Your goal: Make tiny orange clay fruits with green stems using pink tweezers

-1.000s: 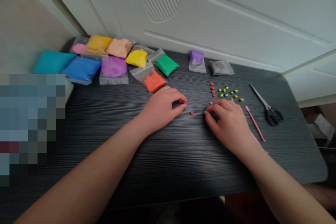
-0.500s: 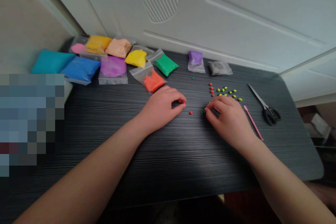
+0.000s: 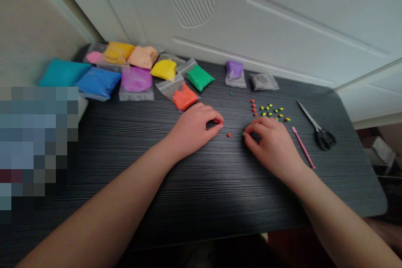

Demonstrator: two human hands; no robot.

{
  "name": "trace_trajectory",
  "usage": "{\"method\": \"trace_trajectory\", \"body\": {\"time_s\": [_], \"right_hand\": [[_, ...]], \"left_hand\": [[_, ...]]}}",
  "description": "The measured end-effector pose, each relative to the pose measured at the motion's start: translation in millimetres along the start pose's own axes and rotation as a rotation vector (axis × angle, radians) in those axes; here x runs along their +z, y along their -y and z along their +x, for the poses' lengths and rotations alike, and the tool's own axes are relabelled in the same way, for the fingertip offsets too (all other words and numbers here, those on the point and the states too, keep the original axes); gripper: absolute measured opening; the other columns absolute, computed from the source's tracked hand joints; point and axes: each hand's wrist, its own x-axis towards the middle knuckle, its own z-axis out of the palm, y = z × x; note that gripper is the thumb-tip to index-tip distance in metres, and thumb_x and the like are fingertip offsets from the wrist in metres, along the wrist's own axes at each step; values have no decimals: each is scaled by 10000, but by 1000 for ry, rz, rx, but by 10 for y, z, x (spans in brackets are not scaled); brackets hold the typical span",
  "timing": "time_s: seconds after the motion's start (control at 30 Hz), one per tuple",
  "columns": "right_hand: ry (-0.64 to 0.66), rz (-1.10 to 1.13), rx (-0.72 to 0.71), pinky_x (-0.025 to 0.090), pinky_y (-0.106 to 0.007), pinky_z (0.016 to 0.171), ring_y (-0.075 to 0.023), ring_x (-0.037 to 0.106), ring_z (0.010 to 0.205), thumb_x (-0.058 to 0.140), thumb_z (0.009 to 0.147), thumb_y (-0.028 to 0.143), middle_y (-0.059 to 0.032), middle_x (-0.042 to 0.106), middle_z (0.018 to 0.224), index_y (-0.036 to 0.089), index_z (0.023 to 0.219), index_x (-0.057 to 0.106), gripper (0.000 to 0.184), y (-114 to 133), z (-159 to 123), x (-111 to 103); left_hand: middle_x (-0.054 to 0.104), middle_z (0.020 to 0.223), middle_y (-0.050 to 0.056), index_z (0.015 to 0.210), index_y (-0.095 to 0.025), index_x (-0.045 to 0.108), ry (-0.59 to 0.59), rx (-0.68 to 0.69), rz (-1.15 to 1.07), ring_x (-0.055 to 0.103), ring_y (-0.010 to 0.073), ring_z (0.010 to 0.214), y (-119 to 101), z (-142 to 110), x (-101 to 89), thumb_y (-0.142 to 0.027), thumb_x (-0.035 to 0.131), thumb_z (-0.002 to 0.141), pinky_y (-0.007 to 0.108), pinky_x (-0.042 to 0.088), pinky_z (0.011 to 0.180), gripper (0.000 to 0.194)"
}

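My left hand (image 3: 197,129) rests its side on the dark table, thumb and forefinger pinched on a small orange-red clay ball (image 3: 221,123). A second orange-red ball (image 3: 229,135) lies on the tabletop between my two hands. My right hand (image 3: 266,140) is closed in a pinch, its fingertips at tiny green clay bits (image 3: 242,133) on the table. Just beyond that hand is a short column of orange-red balls (image 3: 253,105). Several yellow-and-green clay pieces (image 3: 270,114) lie beside the column, some partly hidden by my right hand.
Bags of coloured clay, including an orange-red one (image 3: 185,97) and a green one (image 3: 200,77), line the back left. A purple bag (image 3: 235,71) and a grey bag (image 3: 264,81) stand against the white panel. A pink modelling tool (image 3: 303,147) and scissors (image 3: 317,127) lie right.
The fingertips of my right hand have shifted slightly left and down onto the green bits. My left hand keeps its pinch on the orange-red ball.
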Motion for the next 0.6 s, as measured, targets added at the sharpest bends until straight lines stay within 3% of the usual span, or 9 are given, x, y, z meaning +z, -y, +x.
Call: {"method": "trace_trajectory", "body": {"time_s": [0.6], "right_hand": [[-109,-56,2,352,-360,765,-217,507,904,451,828,269,-57,599,947,208,874,631,195,-132,26,-19]], "left_hand": [[636,850,13,837,-183,628,8,4,1,531,161,831,2,-2,-5,-219,513,764,299,412,767,141]]}}
